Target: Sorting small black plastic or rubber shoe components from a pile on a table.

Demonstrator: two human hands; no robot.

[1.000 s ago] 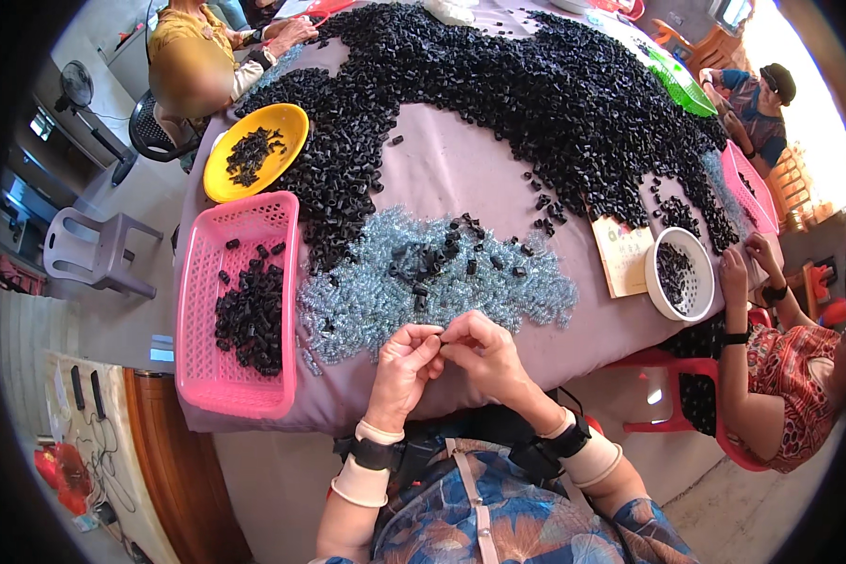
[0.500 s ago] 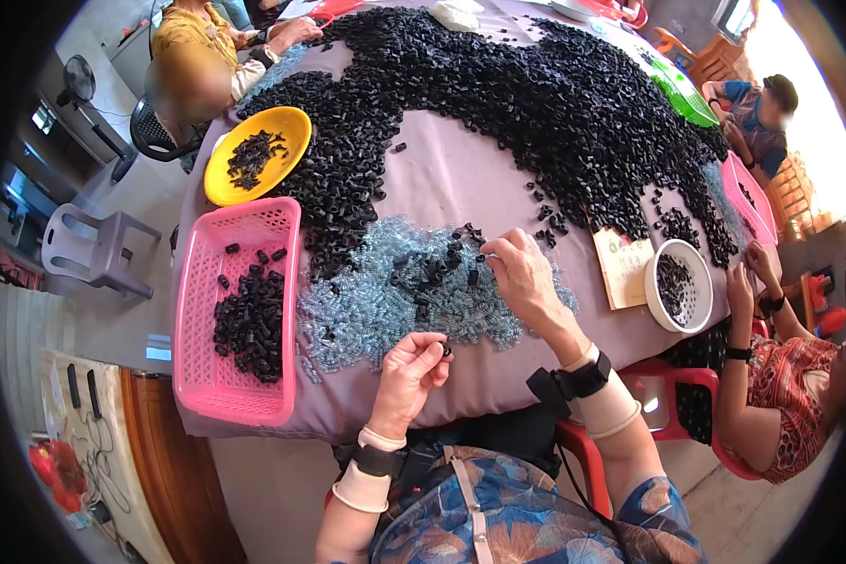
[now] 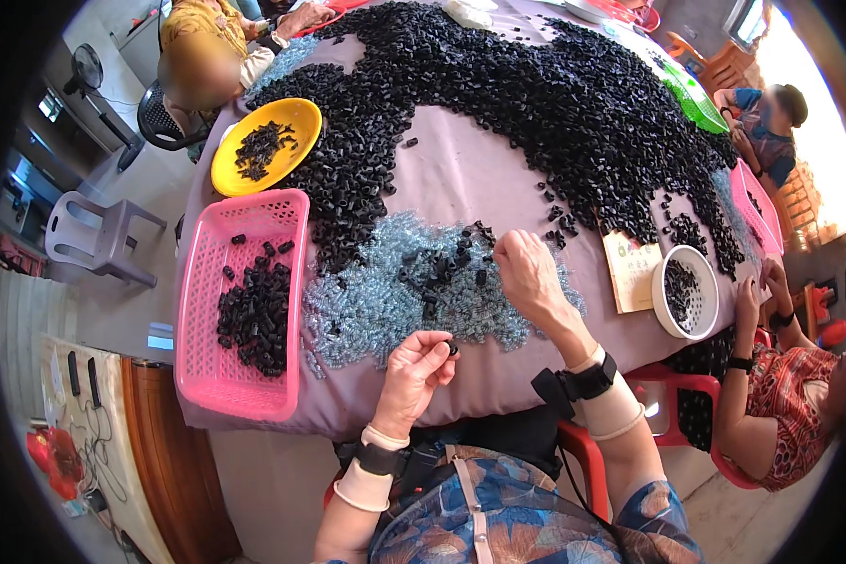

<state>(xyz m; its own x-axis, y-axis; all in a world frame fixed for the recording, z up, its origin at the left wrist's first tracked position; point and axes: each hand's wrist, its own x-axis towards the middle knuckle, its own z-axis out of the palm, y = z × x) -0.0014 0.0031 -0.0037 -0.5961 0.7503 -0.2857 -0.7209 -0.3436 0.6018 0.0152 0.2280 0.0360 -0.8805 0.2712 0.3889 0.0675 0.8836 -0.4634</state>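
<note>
My left hand [image 3: 412,374] is near the table's front edge, thumb and fingers pinched on a small black plastic piece [image 3: 452,348]. My right hand [image 3: 534,277] hovers at the right side of a heap of clear bluish coil-like pieces [image 3: 367,291], its fingers curled together. Whatever its fingertips may hold is hidden. Loose black plastic pieces [image 3: 430,273] lie on top of the bluish heap, just left of my right hand. A pink basket [image 3: 186,362] to the left contains more black pieces [image 3: 258,324].
A large mound of black pieces [image 3: 498,85] covers the far table. Around it are a yellow bowl [image 3: 224,174], a booklet [image 3: 630,277], a white strainer bowl [image 3: 665,315] and a green basket [image 3: 696,105]. Other people sit at the left and right; one person's hands [image 3: 759,291] are at the right edge.
My right hand has lifted slightly off the black pieces, its fingers now more curled. My left hand keeps its pinch. The whole view has shifted a little.
</note>
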